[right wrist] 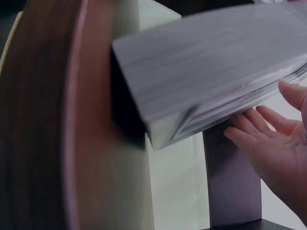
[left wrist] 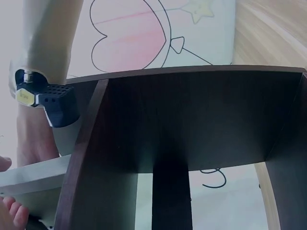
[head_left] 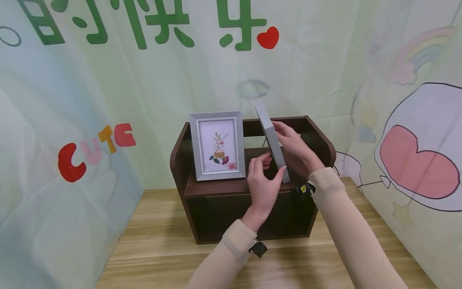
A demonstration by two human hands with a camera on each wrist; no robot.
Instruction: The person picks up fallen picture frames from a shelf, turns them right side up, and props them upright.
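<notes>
A grey picture frame (head_left: 272,140) stands tilted and edge-on over the dark brown shelf (head_left: 216,188), its prop leg showing on its left side. My left hand (head_left: 262,182) holds it low down, thumb at the near edge and fingers bent round to the back. On its right side, higher up, my right hand (head_left: 294,140) rests at the front face. Its fingers (right wrist: 254,127) look fairly straight in the right wrist view, beside the frame's inner moulding. Left of it, a second grey picture frame (head_left: 192,140) with a flower print stands upright on the shelf.
The shelf's raised side panels (head_left: 323,140) flank the frames, with a back rail (head_left: 252,127) behind. Its dark lower compartment (head_left: 231,218) faces me. All stands on a wood-grain table (head_left: 155,241), with printed cloth (head_left: 144,88) behind and at both sides.
</notes>
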